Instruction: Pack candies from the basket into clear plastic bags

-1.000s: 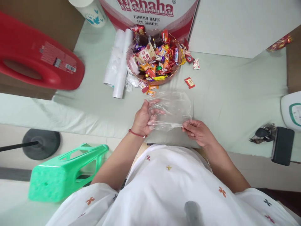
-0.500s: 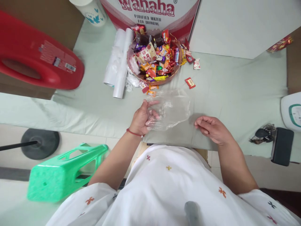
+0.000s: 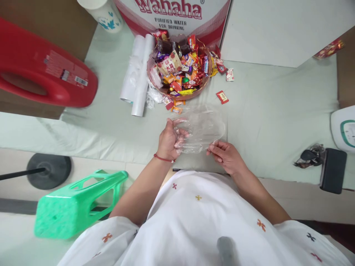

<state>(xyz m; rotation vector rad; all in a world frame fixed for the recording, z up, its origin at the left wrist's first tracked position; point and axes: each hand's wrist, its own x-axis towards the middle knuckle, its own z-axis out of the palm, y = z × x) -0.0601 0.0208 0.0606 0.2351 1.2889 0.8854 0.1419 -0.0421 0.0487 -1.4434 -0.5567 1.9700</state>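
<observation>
A clear plastic bag (image 3: 203,127) is spread out above the near side of the table. My left hand (image 3: 172,138) is at its left end and holds it up, the fingers reaching under or into the film; which of the two I cannot tell. At the bag's lower right edge, my right hand (image 3: 223,153) pinches the film between thumb and fingers. Just beyond the bag stands a glass bowl (image 3: 206,79) heaped with wrapped candies (image 3: 184,72). One red-and-cream candy (image 3: 222,97) lies on the cloth to the right of the bowl.
White rolls (image 3: 140,88) lie left of the bowl, with a Wahaha carton (image 3: 172,27) behind. A red jug (image 3: 74,79) and paper cup (image 3: 107,18) stand left. Keys (image 3: 309,155) and a black phone (image 3: 332,170) lie right. A green stool (image 3: 59,214) is below the table.
My right hand has moved left and taken hold of the bag's lower right edge. My left hand stays at the left end of the bag.
</observation>
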